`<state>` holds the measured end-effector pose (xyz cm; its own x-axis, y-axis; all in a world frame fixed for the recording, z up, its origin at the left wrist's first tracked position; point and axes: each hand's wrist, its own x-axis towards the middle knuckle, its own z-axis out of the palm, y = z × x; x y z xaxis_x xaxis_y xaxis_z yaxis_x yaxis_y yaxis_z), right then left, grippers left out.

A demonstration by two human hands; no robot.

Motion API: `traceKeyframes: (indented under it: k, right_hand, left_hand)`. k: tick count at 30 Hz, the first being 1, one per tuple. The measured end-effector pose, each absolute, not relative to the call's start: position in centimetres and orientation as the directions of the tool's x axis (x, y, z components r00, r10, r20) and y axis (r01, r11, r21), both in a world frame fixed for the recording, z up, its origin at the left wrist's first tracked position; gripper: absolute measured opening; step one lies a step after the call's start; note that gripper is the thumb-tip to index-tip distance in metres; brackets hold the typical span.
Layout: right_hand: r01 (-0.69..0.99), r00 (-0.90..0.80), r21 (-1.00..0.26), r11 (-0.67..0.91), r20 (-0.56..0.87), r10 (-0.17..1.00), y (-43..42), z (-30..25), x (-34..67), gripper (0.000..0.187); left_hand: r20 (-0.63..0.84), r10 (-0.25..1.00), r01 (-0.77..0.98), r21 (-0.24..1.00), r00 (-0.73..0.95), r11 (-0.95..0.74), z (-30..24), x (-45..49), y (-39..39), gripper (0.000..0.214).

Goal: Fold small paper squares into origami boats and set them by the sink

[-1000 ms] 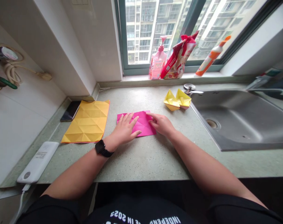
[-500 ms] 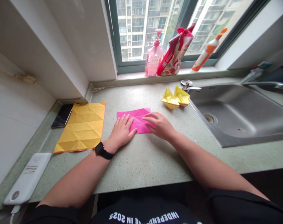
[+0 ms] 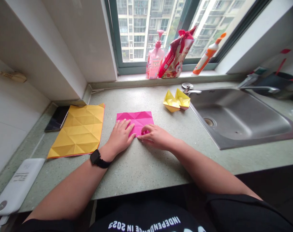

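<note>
**Relay:** What did you have in view?

**Operator:** I was looking down on a speckled stone bench (image 3: pixel 141 175) beneath a window (image 3: pixel 161 32), with a steel sink (image 3: pixel 235 119) at its right end. A pink pump bottle (image 3: pixel 155 58), a red-and-white bag (image 3: pixel 176 54) and an orange-capped bottle (image 3: pixel 205 56) stood along the sill, well away from the work, where I judged they were simply stored.

**Relay:** And on the bench?

**Operator:** A creased yellow paper sheet (image 3: pixel 78 130) lay flat on the left, partly over a phone (image 3: pixel 56 118), with a white power bank (image 3: pixel 18 187) nearer the edge. Two yellow paper boats (image 3: pixel 176 100) sat together by the sink. Those seemed parked clear of the space in front of the person.

**Relay:** Where was the pink paper?

**Operator:** A pink paper sheet (image 3: pixel 135 120) lay flat at the centre, directly in front of the person, probably for easy reach with both hands.

**Relay:** The fingers?

**Operator:** The left hand (image 3: pixel 119 137) lay open and flat, its left fingers (image 3: pixel 126 126) resting on the sheet's near edge, apparently to pin it. The right hand (image 3: pixel 157 137) lay low and slightly curled, its right fingers (image 3: pixel 146 137) at that same edge beside a small raised pink fold (image 3: pixel 145 132). I couldn't tell whether they had pinched it.
</note>
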<state>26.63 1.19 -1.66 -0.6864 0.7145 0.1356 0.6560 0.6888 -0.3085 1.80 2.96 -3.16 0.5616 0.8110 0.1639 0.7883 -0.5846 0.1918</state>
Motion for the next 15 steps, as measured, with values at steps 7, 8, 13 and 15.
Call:
traceKeyframes:
  k: [7,8,13,15]
  right_hand:
    - [0.717,-0.643,-0.280,0.638,0.086,0.761,0.8,-0.9,27.0,0.020]
    - [0.733,-0.630,-0.277,0.621,0.066,0.774,0.7,-0.6,27.2,0.022]
    - [0.807,-0.547,-0.279,0.520,-0.023,0.837,0.4,0.4,28.8,0.025]
    - [0.844,-0.501,-0.255,0.472,-0.062,0.863,0.3,0.6,29.9,0.025]
  left_hand:
    - [0.153,0.823,0.792,0.222,0.547,-0.568,-3.4,1.8,2.5,0.048]
    - [0.158,0.825,0.792,0.230,0.542,-0.565,-3.5,1.8,2.5,0.048]
    - [0.154,0.835,0.793,0.262,0.528,-0.550,-3.7,1.6,2.6,0.048]
    - [0.144,0.839,0.797,0.265,0.525,-0.544,-3.7,1.6,2.6,0.049]
